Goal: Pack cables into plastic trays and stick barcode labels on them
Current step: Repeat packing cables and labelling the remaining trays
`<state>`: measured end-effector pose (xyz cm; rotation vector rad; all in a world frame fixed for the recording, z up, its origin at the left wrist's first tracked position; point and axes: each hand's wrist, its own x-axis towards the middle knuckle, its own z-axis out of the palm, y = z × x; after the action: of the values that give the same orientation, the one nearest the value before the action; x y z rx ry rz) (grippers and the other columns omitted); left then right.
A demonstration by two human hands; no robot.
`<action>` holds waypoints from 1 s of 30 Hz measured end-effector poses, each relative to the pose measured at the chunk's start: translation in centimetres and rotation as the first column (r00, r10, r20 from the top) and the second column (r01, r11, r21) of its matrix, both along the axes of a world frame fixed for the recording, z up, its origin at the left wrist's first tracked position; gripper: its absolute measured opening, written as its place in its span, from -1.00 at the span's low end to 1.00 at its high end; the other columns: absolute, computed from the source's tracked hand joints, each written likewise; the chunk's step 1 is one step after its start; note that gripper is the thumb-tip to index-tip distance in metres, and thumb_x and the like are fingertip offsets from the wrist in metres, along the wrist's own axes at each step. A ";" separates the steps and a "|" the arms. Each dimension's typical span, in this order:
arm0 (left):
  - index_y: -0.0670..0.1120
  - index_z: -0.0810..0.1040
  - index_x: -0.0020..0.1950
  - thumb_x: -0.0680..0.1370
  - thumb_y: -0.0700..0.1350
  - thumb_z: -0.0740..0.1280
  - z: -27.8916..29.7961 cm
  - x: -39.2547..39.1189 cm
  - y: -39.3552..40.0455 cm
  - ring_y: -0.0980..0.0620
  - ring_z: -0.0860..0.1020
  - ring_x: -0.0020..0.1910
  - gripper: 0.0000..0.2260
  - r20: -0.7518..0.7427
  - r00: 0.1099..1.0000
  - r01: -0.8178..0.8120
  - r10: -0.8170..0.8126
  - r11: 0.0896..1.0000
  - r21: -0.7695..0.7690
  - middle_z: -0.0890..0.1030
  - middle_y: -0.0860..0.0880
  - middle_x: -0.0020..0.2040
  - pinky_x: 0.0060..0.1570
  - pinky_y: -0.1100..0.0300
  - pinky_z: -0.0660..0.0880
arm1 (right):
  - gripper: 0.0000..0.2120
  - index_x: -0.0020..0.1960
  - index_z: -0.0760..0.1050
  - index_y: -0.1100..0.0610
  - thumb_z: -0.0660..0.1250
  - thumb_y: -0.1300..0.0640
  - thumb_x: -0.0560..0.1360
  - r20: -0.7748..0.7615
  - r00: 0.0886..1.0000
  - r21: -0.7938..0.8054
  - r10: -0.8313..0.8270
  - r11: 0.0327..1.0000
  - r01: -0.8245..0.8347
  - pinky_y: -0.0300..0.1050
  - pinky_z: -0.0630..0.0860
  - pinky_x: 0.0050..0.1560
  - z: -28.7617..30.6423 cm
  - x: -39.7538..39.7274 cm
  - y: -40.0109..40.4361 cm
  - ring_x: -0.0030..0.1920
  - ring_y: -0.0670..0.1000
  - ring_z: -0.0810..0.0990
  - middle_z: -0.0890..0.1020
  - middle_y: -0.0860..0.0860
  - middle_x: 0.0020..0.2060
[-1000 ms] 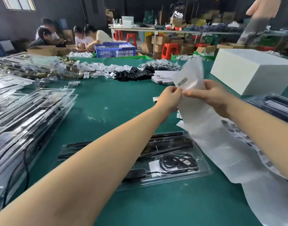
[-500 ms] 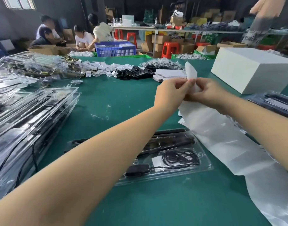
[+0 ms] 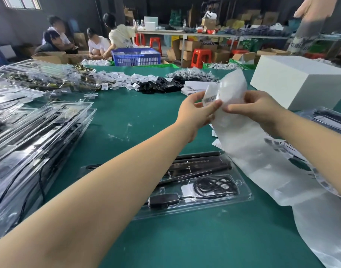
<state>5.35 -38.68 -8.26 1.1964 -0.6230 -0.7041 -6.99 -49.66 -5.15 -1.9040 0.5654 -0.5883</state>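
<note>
A long white label backing strip (image 3: 258,151) runs from the table's right side up to both hands. My left hand (image 3: 194,111) pinches a white barcode label (image 3: 211,97) at the strip's upper end. My right hand (image 3: 256,109) grips the strip just beside it. Below my arms a closed clear plastic tray (image 3: 239,198) lies on the green table, holding black bars, a coiled black cable (image 3: 214,185) and a small black adapter.
Stacks of filled clear trays (image 3: 30,136) cover the left side. A white box (image 3: 301,86) stands at the right, another tray (image 3: 328,117) beside it. Small white and black parts (image 3: 146,83) lie across the far table. Several people sit beyond; a person's hand (image 3: 316,8) hangs upper right.
The strip's upper end folded down, then rose and curled back. My left hand has drawn a barcode label away from the strip, and both hands shifted slightly lower.
</note>
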 end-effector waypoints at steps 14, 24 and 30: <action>-0.05 0.33 0.01 0.49 -0.19 0.46 0.2 0.0 -0.9 0.10 0.57 -0.44 -0.70 -0.304 0.953 -0.033 0.021 0.999 -0.033 0.61 -0.05 -0.21 -0.44 0.27 0.53 | -0.65 0.07 0.60 0.22 0.44 0.14 0.31 -0.077 0.985 0.248 0.157 0.960 -0.134 -0.12 0.64 -0.06 1.4 -1.5 -2.3 -0.12 0.03 0.69 0.70 0.10 -0.05; 0.05 0.60 -0.02 0.50 -0.05 0.42 -0.2 -0.3 0.0 0.07 0.53 -0.05 -0.92 0.580 0.730 -0.402 0.361 0.913 -0.063 0.56 0.12 -0.06 -0.01 0.19 0.49 | -0.76 0.03 0.62 0.23 0.49 0.18 0.40 -0.039 0.999 0.041 0.008 0.999 -0.007 -0.03 0.57 0.06 0.6 -1.3 -0.4 -0.06 0.08 0.67 0.70 0.15 -0.02; -0.06 0.65 0.14 0.61 -0.07 0.28 -0.8 -1.3 -0.4 0.12 0.54 -0.13 -0.80 0.451 0.890 -0.081 0.064 0.997 0.019 0.65 0.09 -0.14 0.07 0.07 0.51 | -0.88 0.02 0.61 0.11 0.43 0.15 0.48 0.051 0.999 -0.058 0.002 0.998 0.001 -0.29 0.54 -0.10 -0.2 -0.4 1.5 -0.18 -0.12 0.63 0.68 -0.01 -0.12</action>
<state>4.02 -39.07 -9.11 1.4252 -0.9482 -0.3718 -7.34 -48.20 -5.34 -1.9381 0.5198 -0.6578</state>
